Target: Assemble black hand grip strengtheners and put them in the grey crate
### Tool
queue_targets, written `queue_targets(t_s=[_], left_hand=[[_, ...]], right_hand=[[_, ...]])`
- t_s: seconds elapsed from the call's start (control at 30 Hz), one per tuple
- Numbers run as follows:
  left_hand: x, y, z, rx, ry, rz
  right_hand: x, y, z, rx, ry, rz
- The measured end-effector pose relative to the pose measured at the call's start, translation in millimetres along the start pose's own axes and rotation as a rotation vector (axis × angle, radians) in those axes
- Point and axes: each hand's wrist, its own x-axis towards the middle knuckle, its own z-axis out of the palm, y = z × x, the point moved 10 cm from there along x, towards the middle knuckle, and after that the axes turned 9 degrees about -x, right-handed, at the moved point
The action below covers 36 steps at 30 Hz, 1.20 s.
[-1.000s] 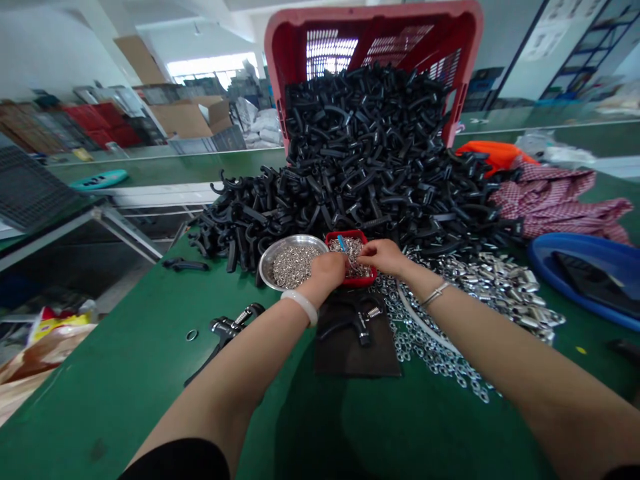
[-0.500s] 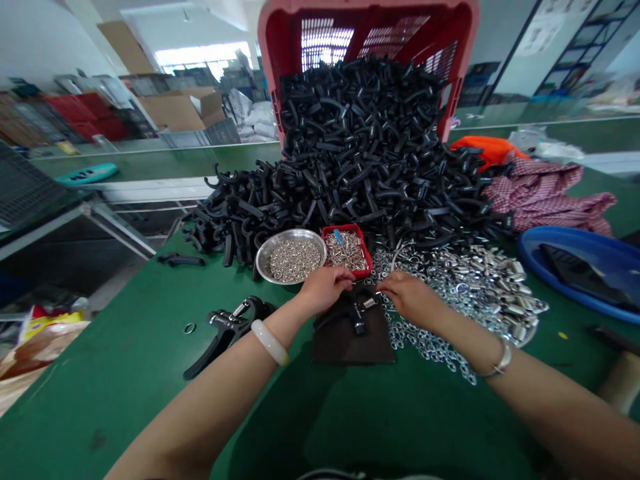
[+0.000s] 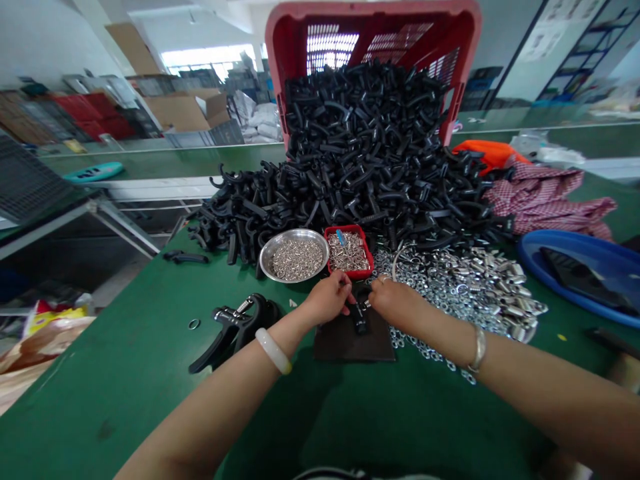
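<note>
resting on one dark mat (image 3: 353,350) near the middle of the green tabletop (image 3: 150,393), one black handle piece (image 3: 359,322) is half hidden between the left hand (image 3: 327,300) and the right hand (image 3: 395,300). it appears to be touched by the left fingertips; whether anything small is pinched in that grip cannot be told. the right grip is curled beside one spring (image 3: 367,305), and whether it is closed on anything is hidden. behind the hands, one metal bowl (image 3: 269,250) and one red tray (image 3: 359,273) are set side by side, both filled with small metal parts (image 3: 299,259), too many to be counted; one blue item (image 3: 341,237) is laid in the tray. to the left, one ring (image 3: 194,327), one loose black handle (image 3: 186,257) and at least one spring-fitted assembly (image 3: 244,328) are seen. one red crate (image 3: 370,12) is heaped with uncounted black handles (image 3: 365,167).
</note>
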Motion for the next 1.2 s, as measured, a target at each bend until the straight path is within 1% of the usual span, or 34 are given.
queue_targets(t_s=[0.1, 0.13, 0.27, 0.37, 0.47, 0.57, 0.67, 0.73, 0.8, 0.9, 1.0, 1.07, 1.13, 1.2], left_hand=[[-0.1, 14.9, -10.2, 0.226, 0.108, 0.144], [0.1, 17.4, -11.3, 0.271, 0.125, 0.171], [3.5, 12.6, -6.2, 0.288, 0.078, 0.168], [3.9, 11.6, -6.7, 0.346, 0.084, 0.174], [3.5, 12.1, -7.6, 0.407, 0.09, 0.179], [1.9, 12.6, -7.0, 0.454, 0.096, 0.184], [-3.4, 15.6, -4.9, 0.525, 0.117, 0.202], [-8.8, 21.5, 0.1, 0.65, 0.126, 0.243], [-13.3, 27.9, 9.4, 0.807, 0.104, 0.297], [-15.4, 31.3, 20.7, 0.974, 0.054, 0.32], [-17.9, 32.0, 26.5, 1.049, 0.019, 0.317], [-23.8, 33.7, 30.5, 1.076, 0.003, 0.335], [-31.8, 35.3, 33.3, 1.092, 0.004, 0.346], [-38.7, 35.3, 35.1, 1.1, 0.01, 0.338]], right_hand=[[3.0, -4.6, 0.4, -0.033, -0.011, -0.008], [3.8, -5.7, -0.2, -0.045, -0.007, -0.009], [6.7, -4.1, 0.8, -0.019, -0.006, -0.024], [5.2, 8.9, 6.4, 0.105, 0.009, 0.011], [-2.8, 27.5, 13.2, 0.261, 0.09, 0.135], [-14.4, 36.2, 20.0, 0.362, 0.189, 0.242], [-22.1, 34.6, 23.3, 0.413, 0.264, 0.273], [-24.8, 33.6, 24.1, 0.436, 0.293, 0.28], [-26.4, 33.5, 24.0, 0.442, 0.309, 0.285], [-28.5, 33.6, 24.8, 0.434, 0.312, 0.295], [-31.5, 32.5, 27.8, 0.425, 0.302, 0.306], [-33.9, 30.8, 31.1, 0.422, 0.285, 0.314], [-36.1, 29.1, 36.0, 0.424, 0.245, 0.328], [-37.9, 27.4, 41.5, 0.413, 0.177, 0.343]])
